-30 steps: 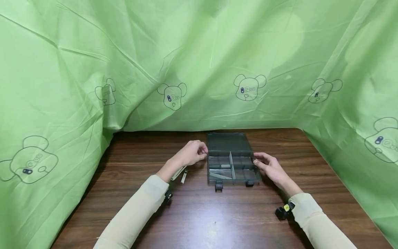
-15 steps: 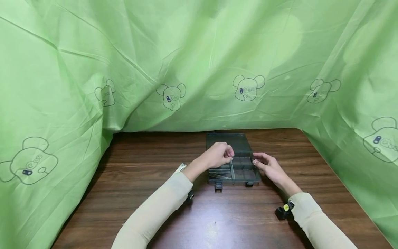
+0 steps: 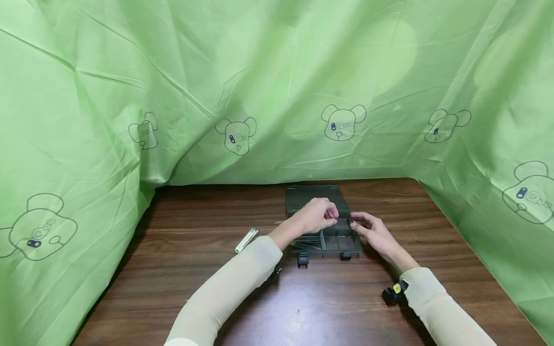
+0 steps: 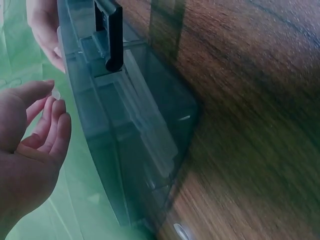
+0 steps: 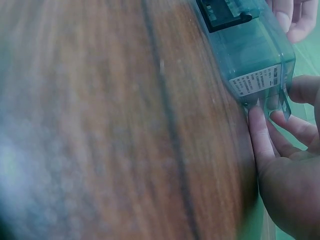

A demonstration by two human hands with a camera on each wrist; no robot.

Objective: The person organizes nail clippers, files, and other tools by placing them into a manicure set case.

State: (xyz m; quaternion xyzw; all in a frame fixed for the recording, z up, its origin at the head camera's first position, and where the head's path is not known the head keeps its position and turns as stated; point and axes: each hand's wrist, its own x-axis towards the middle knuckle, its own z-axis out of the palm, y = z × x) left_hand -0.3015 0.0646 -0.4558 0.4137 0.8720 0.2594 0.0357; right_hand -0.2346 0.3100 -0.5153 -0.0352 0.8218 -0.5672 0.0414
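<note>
A dark translucent plastic organizer box (image 3: 342, 242) lies on the table, its lid (image 3: 298, 196) laid open at the back. Over its compartments hovers my left hand (image 3: 313, 216). The left wrist view shows a small clear piece (image 4: 56, 94) pinched between that thumb and fingertips; its kind is too small to tell. My right hand (image 3: 376, 235) holds the box by its right end, with fingers near a white printed label (image 5: 256, 80). Clear strips (image 4: 145, 120) lie in the front left compartment. My left hand and forearm hide part of the box.
Left of the box, a pale nail clipper (image 3: 246, 240) lies on the brown wooden table (image 3: 195, 226). Two black latches (image 3: 303, 259) hang off the box's front edge. A green curtain (image 3: 277, 96) surrounds the table's back and sides.
My left hand has moved right, from beside the box's left edge to above its right compartments. The nail clipper shows more clearly past the sleeve. My right hand stays at the box's right end.
</note>
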